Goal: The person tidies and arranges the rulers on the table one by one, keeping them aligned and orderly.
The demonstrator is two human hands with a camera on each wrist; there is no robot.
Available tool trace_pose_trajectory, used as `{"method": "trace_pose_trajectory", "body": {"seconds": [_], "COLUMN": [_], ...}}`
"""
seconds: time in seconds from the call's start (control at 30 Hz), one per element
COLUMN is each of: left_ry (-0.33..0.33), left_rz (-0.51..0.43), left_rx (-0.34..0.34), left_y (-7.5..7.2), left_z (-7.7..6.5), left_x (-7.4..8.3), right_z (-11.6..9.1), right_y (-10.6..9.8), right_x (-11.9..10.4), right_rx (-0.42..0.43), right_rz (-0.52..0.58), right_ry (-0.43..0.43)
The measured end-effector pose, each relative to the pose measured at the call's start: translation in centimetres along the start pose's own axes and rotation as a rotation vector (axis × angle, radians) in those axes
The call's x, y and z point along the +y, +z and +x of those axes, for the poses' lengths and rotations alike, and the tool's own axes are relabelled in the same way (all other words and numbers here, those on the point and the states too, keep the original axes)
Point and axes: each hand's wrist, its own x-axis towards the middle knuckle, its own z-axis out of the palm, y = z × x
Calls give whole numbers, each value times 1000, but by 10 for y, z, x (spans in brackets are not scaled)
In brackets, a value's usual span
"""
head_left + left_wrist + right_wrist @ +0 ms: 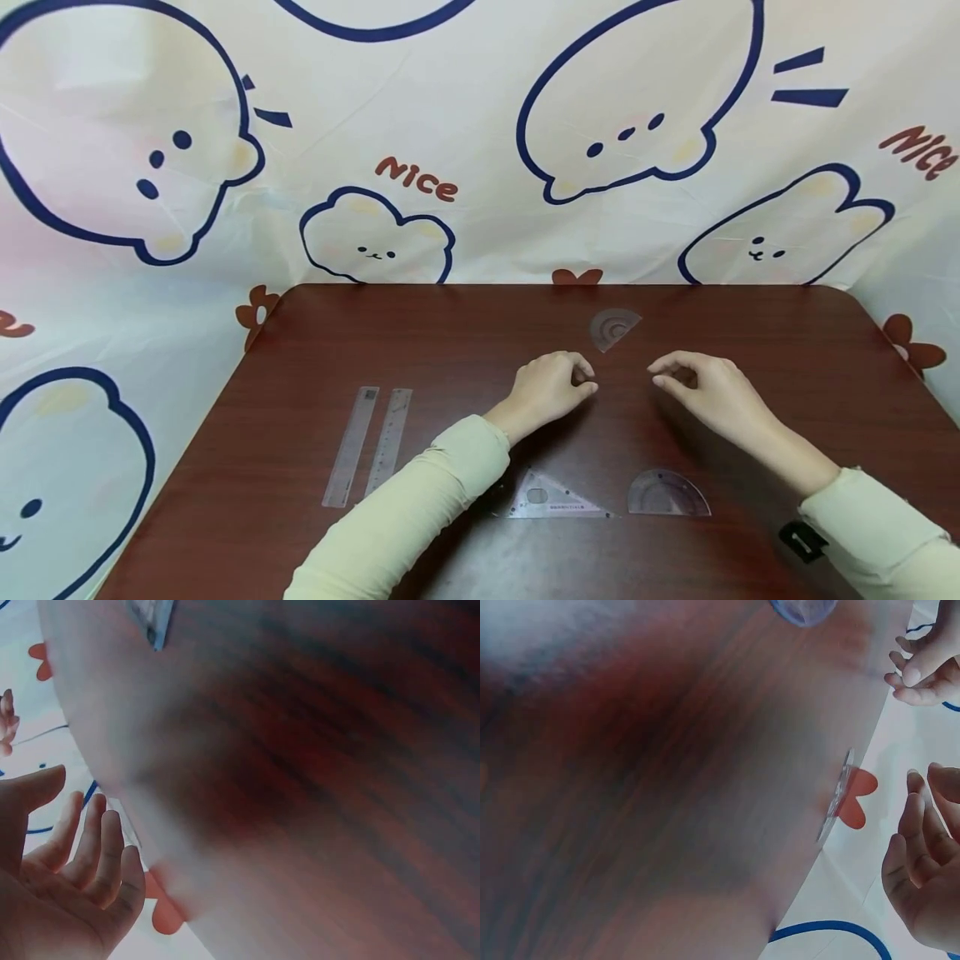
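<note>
In the head view my left hand (pixel 551 385) hovers over the middle of the table, fingers loosely bent and holding nothing. My right hand (pixel 708 387) is opposite it, also bare, with a gap between thumb and forefinger. Beyond the space between them lies a clear protractor (pixel 611 327), turned at an angle and touched by neither hand. A second clear protractor (pixel 667 493) lies nearer the front, straight edge toward me. Left of that is a clear set square (pixel 551 497). The wrist views show both the left hand (pixel 75 877) and right hand (pixel 930 877) relaxed.
Two clear rulers, a left one (pixel 350 446) and a right one (pixel 390 437), lie side by side on the brown table (pixel 262 442); my left sleeve (pixel 420 500) partly covers the right one. A patterned cloth (pixel 480 108) hangs behind the table's far edge.
</note>
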Motion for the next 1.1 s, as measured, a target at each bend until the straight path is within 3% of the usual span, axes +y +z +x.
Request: {"method": "trace_pose_trajectory", "body": {"seconds": [0.43, 0.73, 1.1], "left_ry": [-41, -61, -100], "left_rz": [-22, 3, 3], "left_rx": [-8, 18, 53], "left_y": [1, -3, 1], "left_z": [21, 33, 53], "left_x": [6, 1, -3], "right_z": [28, 55, 79], "right_y": [3, 10, 12], "right_x": [20, 27, 42], "right_rx": [-25, -39, -44], "right_rz": [4, 60, 43], "right_ry": [63, 128, 200]}}
